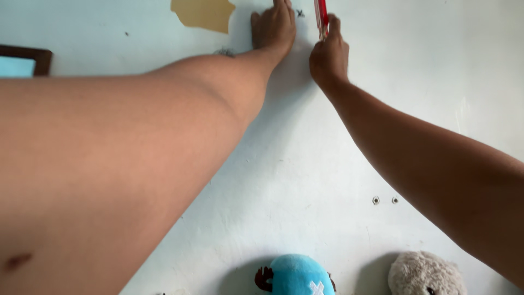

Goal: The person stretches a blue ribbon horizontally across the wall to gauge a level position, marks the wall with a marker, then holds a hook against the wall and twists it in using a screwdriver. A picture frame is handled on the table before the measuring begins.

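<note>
Both my arms reach up against a pale painted wall (305, 164). My left hand (274, 27) lies flat against the wall near the top edge of the view, fingers together, with its fingertips cut off by the frame. Just to its right, my right hand (329, 54) is closed around a thin red tool (321, 16) that points upward along the wall. A small black cross mark (299, 12) sits on the wall between the two hands.
A patch of peeled paint (204, 13) shows tan at the upper left. A dark wooden frame corner (24, 60) is at the far left. Two small screw holes (384, 200) sit lower right. A blue plush toy (297, 276) and a beige plush toy (424, 274) rest at the bottom.
</note>
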The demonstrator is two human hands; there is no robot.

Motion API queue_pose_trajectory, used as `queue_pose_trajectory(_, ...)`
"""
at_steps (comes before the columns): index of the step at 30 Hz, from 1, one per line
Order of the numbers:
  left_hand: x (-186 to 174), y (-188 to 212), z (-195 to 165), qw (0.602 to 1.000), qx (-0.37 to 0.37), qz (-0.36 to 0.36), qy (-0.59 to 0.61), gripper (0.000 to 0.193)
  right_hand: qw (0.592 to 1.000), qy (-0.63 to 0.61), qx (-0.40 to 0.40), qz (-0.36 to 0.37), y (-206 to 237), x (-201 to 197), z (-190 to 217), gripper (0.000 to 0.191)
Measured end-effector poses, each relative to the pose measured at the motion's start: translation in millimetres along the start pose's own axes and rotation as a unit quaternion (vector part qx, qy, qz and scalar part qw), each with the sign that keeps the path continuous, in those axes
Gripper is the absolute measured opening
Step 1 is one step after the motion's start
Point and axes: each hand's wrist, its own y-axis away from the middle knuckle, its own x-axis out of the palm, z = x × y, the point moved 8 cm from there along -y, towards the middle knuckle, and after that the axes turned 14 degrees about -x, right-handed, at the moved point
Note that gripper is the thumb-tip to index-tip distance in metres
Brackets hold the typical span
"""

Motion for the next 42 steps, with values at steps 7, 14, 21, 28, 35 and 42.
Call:
queue_pose_trajectory(7, -8.0, -18.1, 10.6, 0.986, -0.092, 0.135, 0.028, 0.022, 0.999, 0.006, 0.035, 0.040, -2.1, -10.1, 28.7, 0.061)
queue_pose_trajectory(14, -9.4, -9.7, 10.1, 0.973, -0.104, 0.208, -0.008, 0.020, 0.991, -0.005, 0.090, 0.099, 3.4, -25.6, 45.1, 0.061)
queue_pose_trajectory(21, 8.7, -2.0, 24.9, 0.975, -0.094, 0.202, -0.004, 0.019, 0.991, 0.019, 0.087, 0.095, 2.0, -20.0, 37.5, 0.061)
queue_pose_trajectory(28, 19.1, -5.6, 31.6, 0.979, -0.073, 0.187, -0.024, 0.015, 0.998, 0.040, -0.013, 0.049, -5.1, -17.2, 34.4, 0.061)
queue_pose_trajectory(35, 15.6, 3.6, 30.5, 0.973, -0.060, 0.221, 0.015, 0.011, 0.992, 0.000, 0.067, 0.103, 4.0, -20.3, 44.2, 0.064)
queue_pose_trajectory(42, 15.9, 3.1, 29.6, 0.970, -0.069, 0.231, 0.005, 0.011, 0.992, -0.002, 0.069, 0.104, 3.7, -16.0, 39.6, 0.067)
